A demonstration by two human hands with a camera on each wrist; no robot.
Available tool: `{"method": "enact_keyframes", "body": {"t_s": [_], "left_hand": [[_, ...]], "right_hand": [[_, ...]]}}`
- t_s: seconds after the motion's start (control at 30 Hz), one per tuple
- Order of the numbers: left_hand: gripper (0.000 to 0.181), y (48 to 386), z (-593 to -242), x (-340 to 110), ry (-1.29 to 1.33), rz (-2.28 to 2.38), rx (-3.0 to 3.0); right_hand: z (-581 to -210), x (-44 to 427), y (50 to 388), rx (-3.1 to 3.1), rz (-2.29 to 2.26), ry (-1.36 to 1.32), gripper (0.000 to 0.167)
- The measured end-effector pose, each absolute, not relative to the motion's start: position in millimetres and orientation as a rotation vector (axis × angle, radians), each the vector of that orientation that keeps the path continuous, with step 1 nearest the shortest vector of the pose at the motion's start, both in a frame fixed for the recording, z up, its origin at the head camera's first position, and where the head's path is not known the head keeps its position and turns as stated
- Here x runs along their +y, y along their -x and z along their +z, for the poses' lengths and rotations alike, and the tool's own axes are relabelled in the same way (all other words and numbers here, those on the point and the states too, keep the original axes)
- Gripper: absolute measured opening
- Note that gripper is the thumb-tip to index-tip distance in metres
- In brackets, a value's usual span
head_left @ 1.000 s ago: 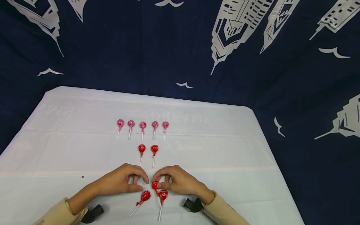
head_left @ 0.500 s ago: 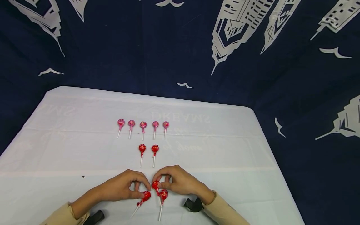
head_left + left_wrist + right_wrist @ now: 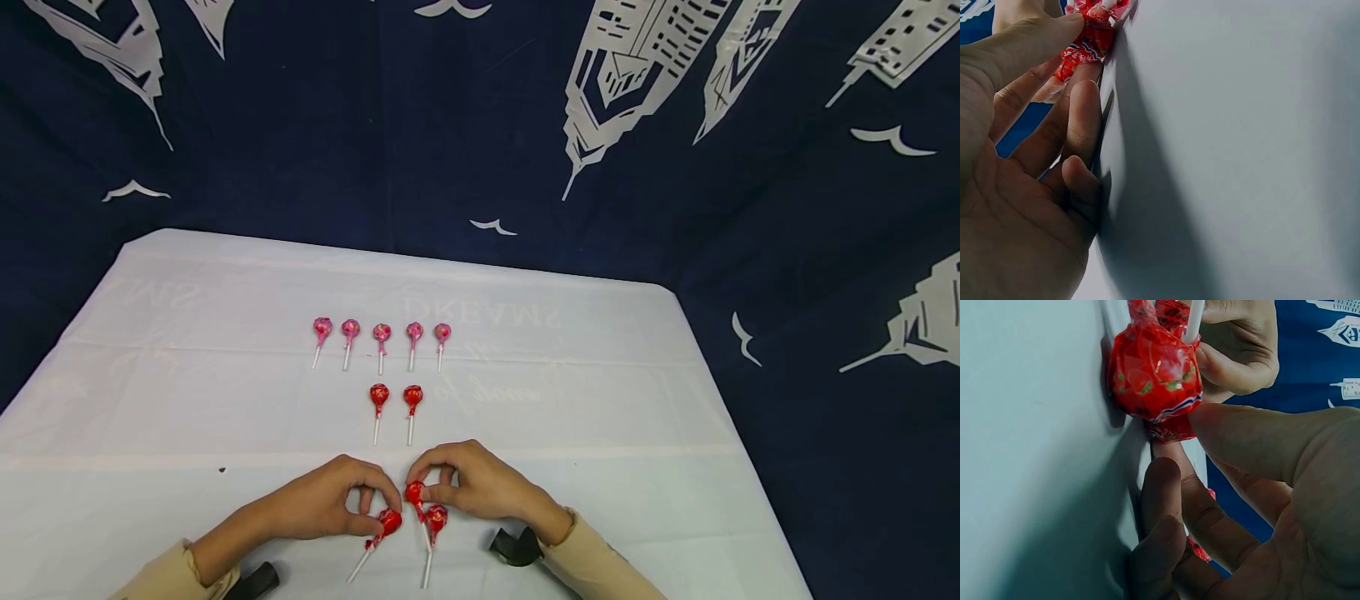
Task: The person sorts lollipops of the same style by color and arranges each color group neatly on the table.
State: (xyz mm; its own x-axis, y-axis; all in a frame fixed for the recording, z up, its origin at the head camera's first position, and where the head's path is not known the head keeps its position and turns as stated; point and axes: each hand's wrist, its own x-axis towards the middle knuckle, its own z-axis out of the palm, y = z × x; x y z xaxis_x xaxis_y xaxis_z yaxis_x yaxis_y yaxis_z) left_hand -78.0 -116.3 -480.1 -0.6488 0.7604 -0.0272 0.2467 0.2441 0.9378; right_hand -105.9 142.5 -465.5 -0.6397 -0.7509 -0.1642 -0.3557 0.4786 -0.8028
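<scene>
My left hand (image 3: 322, 500) pinches the head of a red-wrapped lollipop (image 3: 390, 522) between thumb and fingers; its white stick slants down to the left. In the left wrist view, the thumb presses on the red wrapper (image 3: 1092, 39). My right hand (image 3: 483, 483) pinches another red lollipop (image 3: 414, 492) by its head. A third red lollipop (image 3: 437, 520) lies just below that one, their sticks crossing. The right wrist view has this third lollipop (image 3: 1154, 375) large in front, partly covering the held one (image 3: 1174, 430) behind it.
Two red lollipops (image 3: 379, 395) lie side by side beyond the hands. Farther back, several pink lollipops (image 3: 382, 333) form a row on the white tablecloth (image 3: 600, 400). Black straps (image 3: 516, 547) are near both wrists. A dark blue printed cloth (image 3: 300, 125) hangs behind.
My left hand has come down toward the near edge and taken the left red lollipop between thumb and fingers. My right hand stays in place on its lollipop.
</scene>
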Motion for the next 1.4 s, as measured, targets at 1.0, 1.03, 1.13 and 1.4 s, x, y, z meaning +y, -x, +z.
{"method": "enact_keyframes", "body": {"t_s": [1.0, 1.03, 1.13, 1.4], "left_hand": [[0.018, 76.8, -482.6, -116.4, -0.880, 1.414, 2.013], [0.018, 76.7, -482.6, -116.5, -0.878, 1.414, 2.014], [0.018, 76.8, -483.0, -116.5, -0.875, 1.409, 2.022], [0.018, 77.5, -484.4, -116.7, -0.868, 1.410, 2.025]], "right_hand": [[-465.7, 141.3, 104.6, 2.230, -1.023, 0.927, 0.018], [-465.6, 141.2, 104.6, 2.228, -1.024, 0.926, 0.018], [-465.5, 141.1, 104.8, 2.224, -1.027, 0.925, 0.018], [-465.7, 141.3, 105.5, 2.218, -1.033, 0.927, 0.019]]}}
